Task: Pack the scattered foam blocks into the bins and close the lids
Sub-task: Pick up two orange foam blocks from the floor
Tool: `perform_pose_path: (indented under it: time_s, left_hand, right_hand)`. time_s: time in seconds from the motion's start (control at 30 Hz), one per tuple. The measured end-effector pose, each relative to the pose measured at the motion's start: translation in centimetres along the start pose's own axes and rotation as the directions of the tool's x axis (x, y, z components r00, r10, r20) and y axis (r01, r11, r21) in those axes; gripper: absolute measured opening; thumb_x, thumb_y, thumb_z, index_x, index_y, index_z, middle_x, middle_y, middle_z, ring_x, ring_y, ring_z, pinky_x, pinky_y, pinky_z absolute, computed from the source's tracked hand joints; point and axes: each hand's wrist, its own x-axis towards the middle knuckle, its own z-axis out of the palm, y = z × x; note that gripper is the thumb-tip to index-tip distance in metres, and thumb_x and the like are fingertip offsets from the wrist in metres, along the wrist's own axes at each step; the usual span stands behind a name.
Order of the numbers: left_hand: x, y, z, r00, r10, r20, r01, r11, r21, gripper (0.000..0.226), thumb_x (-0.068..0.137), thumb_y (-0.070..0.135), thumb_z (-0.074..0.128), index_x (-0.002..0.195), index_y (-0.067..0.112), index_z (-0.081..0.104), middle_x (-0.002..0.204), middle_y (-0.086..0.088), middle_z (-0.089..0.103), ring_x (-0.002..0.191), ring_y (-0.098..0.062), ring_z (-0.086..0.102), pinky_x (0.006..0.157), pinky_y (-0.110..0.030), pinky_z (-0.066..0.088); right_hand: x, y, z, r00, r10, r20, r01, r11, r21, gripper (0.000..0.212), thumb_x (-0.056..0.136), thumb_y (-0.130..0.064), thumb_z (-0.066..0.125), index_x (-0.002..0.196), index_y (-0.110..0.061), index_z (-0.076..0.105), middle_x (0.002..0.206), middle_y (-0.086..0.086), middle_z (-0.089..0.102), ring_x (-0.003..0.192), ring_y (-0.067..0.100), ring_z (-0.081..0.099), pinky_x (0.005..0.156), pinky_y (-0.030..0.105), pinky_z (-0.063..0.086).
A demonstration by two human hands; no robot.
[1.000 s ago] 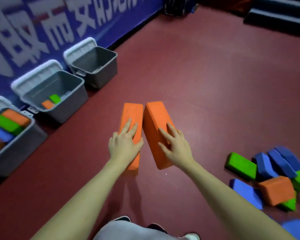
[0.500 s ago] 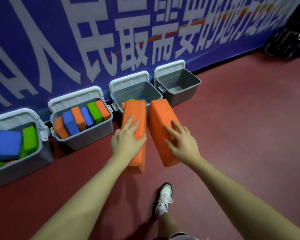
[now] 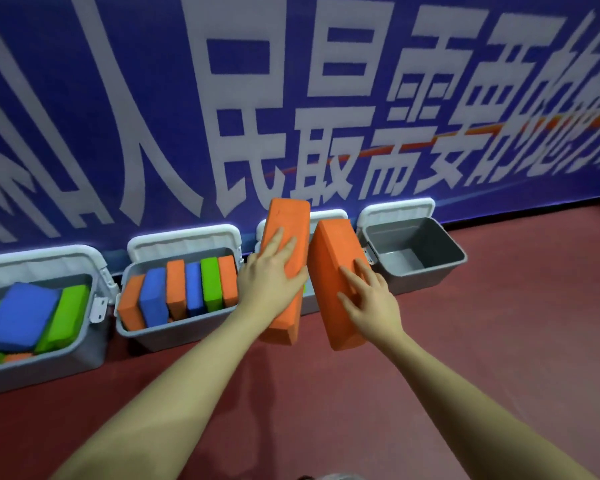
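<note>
My left hand [image 3: 270, 280] grips one long orange foam block [image 3: 287, 220], and my right hand [image 3: 369, 299] grips a second orange block [image 3: 333, 258]. Both blocks are held side by side in the air in front of the third grey bin [image 3: 310, 299], which they mostly hide. Several grey bins with open white lids stand in a row along the wall. The far-left bin [image 3: 84, 344] holds blue and green blocks. The second bin [image 3: 174, 329] holds orange, blue and green blocks standing on edge. The rightmost bin [image 3: 416, 268] looks empty.
A blue banner [image 3: 153, 98] with large white characters covers the wall behind the bins. Dark red floor [image 3: 499, 341] stretches to the right and in front of the bins.
The view has swung from the floor and the loose block pile toward the wall. Both hands have carried the orange blocks closer to the row of bins, now over the third bin.
</note>
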Motion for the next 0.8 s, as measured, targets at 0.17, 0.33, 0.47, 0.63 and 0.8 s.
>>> perform_pose_path:
  time_s: [0.17, 0.33, 0.47, 0.63, 0.8]
  left_hand:
    - [6.7, -2.0, 2.0, 0.997, -0.077, -0.007, 0.077, 0.997, -0.006, 0.060, 0.089, 0.049, 0.054, 0.145, 0.039, 0.035, 0.157, 0.019, 0.016, 0.123, -0.026, 0.047, 0.101, -0.034, 0.037]
    - [15.0, -5.2, 5.2, 0.993, -0.122, 0.004, 0.122, 0.993, -0.008, 0.060, 0.088, 0.048, 0.056, 0.145, 0.038, 0.037, 0.157, 0.018, 0.017, 0.123, -0.025, 0.049, 0.099, -0.032, 0.038]
    - [23.3, -7.6, 8.1, 0.991, -0.126, 0.037, 0.127, 0.992, -0.019, 0.059, 0.088, 0.047, 0.056, 0.144, 0.038, 0.038, 0.157, 0.018, 0.018, 0.123, -0.026, 0.049, 0.098, -0.033, 0.039]
    - [33.4, -10.2, 11.0, 0.983, -0.121, 0.135, 0.124, 0.992, -0.012, 0.059, 0.088, 0.046, 0.057, 0.143, 0.038, 0.039, 0.157, 0.018, 0.018, 0.124, -0.029, 0.048, 0.098, -0.035, 0.039]
    - [40.9, -11.3, 14.6, 0.959, -0.095, 0.266, 0.097, 0.995, 0.008, 0.063, 0.091, 0.050, 0.052, 0.148, 0.038, 0.027, 0.160, 0.013, 0.009, 0.129, -0.029, 0.043, 0.103, -0.036, 0.035]
  right_hand:
    - [7.8, 1.3, 2.4, 0.998, -0.045, 0.046, 0.044, 0.999, 0.025, 0.054, 0.091, -0.034, 0.060, 0.142, -0.032, 0.045, 0.153, 0.000, 0.034, 0.131, 0.033, 0.037, 0.086, 0.044, 0.049]
    - [17.0, 2.5, 5.4, 0.993, -0.094, 0.074, 0.092, 0.995, 0.027, 0.057, 0.086, -0.043, 0.050, 0.141, -0.029, 0.047, 0.151, 0.002, 0.038, 0.128, 0.035, 0.042, 0.085, 0.048, 0.051]
    - [25.0, 3.8, 7.9, 0.995, -0.077, 0.068, 0.075, 0.997, 0.033, 0.053, 0.091, -0.036, 0.060, 0.141, -0.028, 0.047, 0.152, 0.002, 0.036, 0.129, 0.034, 0.040, 0.084, 0.046, 0.051]
    - [33.1, 6.3, 10.3, 0.994, 0.053, 0.093, -0.057, 0.998, 0.041, 0.051, 0.090, -0.039, 0.058, 0.140, -0.030, 0.048, 0.152, -0.001, 0.036, 0.133, 0.034, 0.038, 0.089, 0.047, 0.051]
    - [39.3, 9.8, 12.5, 0.973, 0.175, 0.153, -0.177, 0.984, 0.006, 0.052, 0.092, -0.037, 0.059, 0.141, -0.033, 0.045, 0.154, -0.005, 0.032, 0.134, 0.028, 0.036, 0.094, 0.045, 0.048]
